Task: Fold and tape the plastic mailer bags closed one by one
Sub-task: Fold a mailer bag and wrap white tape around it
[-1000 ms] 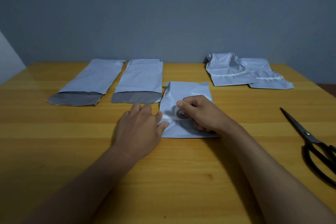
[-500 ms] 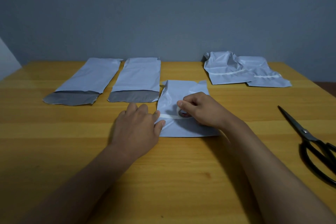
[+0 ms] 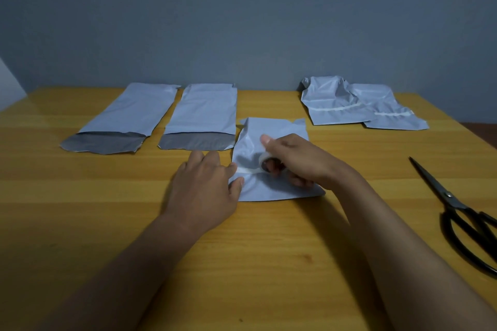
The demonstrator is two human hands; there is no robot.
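A folded white mailer bag [image 3: 269, 134] lies in the middle of the wooden table [image 3: 80, 209]. My right hand [image 3: 298, 161] grips a small roll of white tape [image 3: 265, 162] on top of it. A strip of tape [image 3: 246, 170] runs from the roll leftward across the fold. My left hand [image 3: 207, 185] lies flat at the bag's left edge, its thumb and fingertips pressing down the tape's end.
Two unfolded mailer bags [image 3: 129, 118] [image 3: 203, 117] with grey open flaps lie at the back left. Two folded and taped bags [image 3: 333, 101] [image 3: 387, 113] overlap at the back right. Black scissors [image 3: 462, 212] lie near the table's right edge.
My right hand has lifted and tilted the tape roll, moving it slightly right and drawing out more tape. My left hand has stayed on the bag's left edge.
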